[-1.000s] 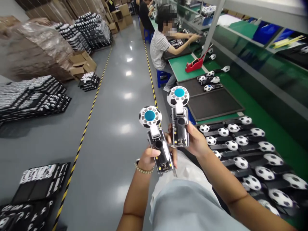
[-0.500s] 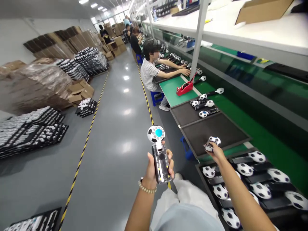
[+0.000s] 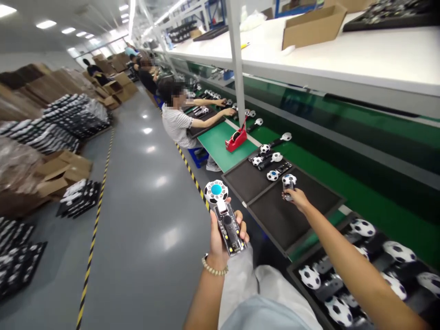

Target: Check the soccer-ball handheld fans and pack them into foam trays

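Observation:
My left hand [image 3: 229,229] is wrapped around the handle of a handheld device with a football-patterned head [image 3: 216,191]. Its round head has a blue centre, and a circuit board shows along the handle. Over the black tray [image 3: 275,220] on the bench, my right hand [image 3: 297,199] grips a second football-headed device [image 3: 289,180] by its handle. Whether this one touches the tray I cannot tell. Farther back in the tray lie several similar devices [image 3: 273,175]. A nearer tray, partly hidden by my right forearm, holds more football-headed devices [image 3: 338,310].
A red tape dispenser [image 3: 236,139] stands on the green bench beside a metal post [image 3: 236,64]. A co-worker in a striped shirt [image 3: 177,123] sits farther along the line. Above runs a white shelf [image 3: 385,50] with a cardboard box [image 3: 314,27]. Stacked trays [image 3: 77,197] stand across the aisle.
The camera view has turned to the right. My right hand has moved farther over the black tray, with its device now turned more upright. My left hand still grips its device.

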Demonstrator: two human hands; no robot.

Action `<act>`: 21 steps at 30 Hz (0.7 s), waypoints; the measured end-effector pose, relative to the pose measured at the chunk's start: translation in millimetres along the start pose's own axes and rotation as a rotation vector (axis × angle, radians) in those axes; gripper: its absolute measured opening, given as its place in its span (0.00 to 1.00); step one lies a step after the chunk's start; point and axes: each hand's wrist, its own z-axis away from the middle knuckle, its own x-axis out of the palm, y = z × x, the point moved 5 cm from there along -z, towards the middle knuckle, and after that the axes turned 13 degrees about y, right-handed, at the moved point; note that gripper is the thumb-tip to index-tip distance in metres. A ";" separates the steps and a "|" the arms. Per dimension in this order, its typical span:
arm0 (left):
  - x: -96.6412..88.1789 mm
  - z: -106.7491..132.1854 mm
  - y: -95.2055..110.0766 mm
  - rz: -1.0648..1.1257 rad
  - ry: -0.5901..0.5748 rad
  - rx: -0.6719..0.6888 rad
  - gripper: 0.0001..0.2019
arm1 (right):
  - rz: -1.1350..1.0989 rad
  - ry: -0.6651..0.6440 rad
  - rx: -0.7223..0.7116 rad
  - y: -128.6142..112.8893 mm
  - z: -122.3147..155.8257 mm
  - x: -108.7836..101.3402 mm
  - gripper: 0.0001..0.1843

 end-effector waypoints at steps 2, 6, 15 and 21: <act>-5.1 -29.7 13.9 -0.007 -0.025 -0.043 0.24 | 0.016 0.062 -0.015 -4.1 -11.0 11.6 0.08; -18.6 -86.6 52.0 -0.033 -0.099 -0.117 0.21 | 0.110 0.238 -0.009 -9.7 -33.2 44.5 0.15; -61.3 -168.1 131.1 -0.027 -0.037 -0.164 0.18 | 0.358 0.403 -0.135 -36.2 -64.3 141.0 0.43; -75.3 -194.4 143.8 -0.014 0.024 -0.204 0.19 | 0.420 0.563 -0.124 -34.4 -72.9 147.3 0.38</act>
